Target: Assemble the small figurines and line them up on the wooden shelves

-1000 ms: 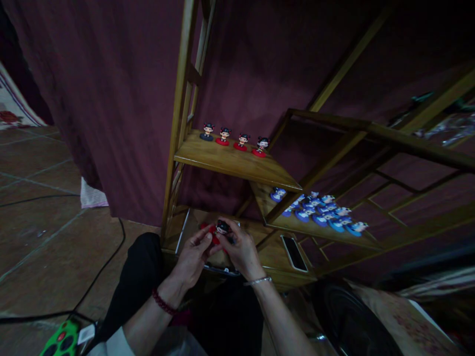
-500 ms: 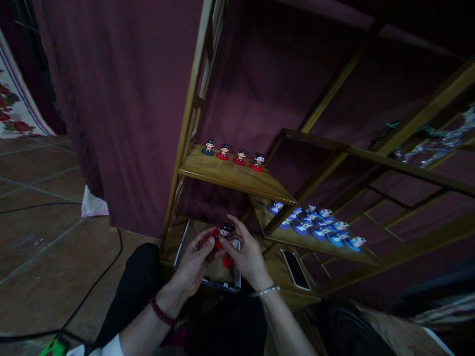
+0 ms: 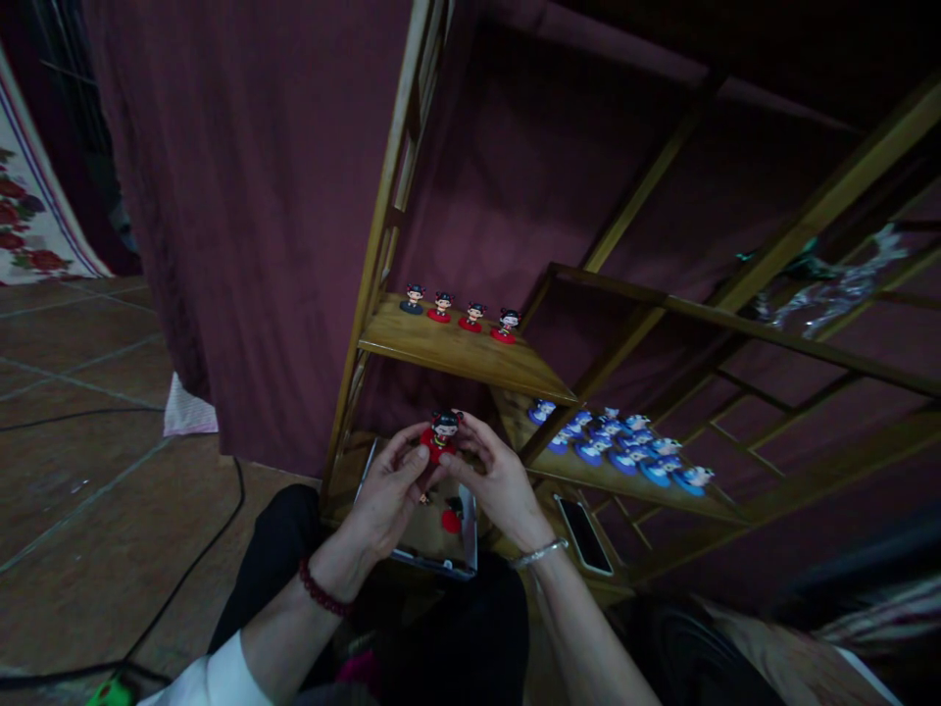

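Note:
Between my two hands is a small figurine [image 3: 442, 432] with black hair and a red base, held upright and facing me. My left hand [image 3: 389, 485] pinches its left side with thumb and fingers. On the other side, my right hand [image 3: 496, 480] grips it with the thumb near the base and fingers curled behind. Below them lies an open shallow box [image 3: 422, 559] with a few more small pieces in it, one of them a red-based figurine [image 3: 451, 520]. Part of the box is hidden by my hands.
Several similar figurines [image 3: 472, 316] stand in a row on the upper wooden shelf [image 3: 470, 359]. Blue and purple figurines [image 3: 628, 453] crowd a lower shelf to the right. A phone [image 3: 584, 532] lies below that. A dark curtain [image 3: 279, 245] hangs left, with a black cable [image 3: 195, 559] on the tiled floor.
The figurine has been raised slightly and turned upright in my hands, so its front now shows. My right hand's fingers have closed in more around it.

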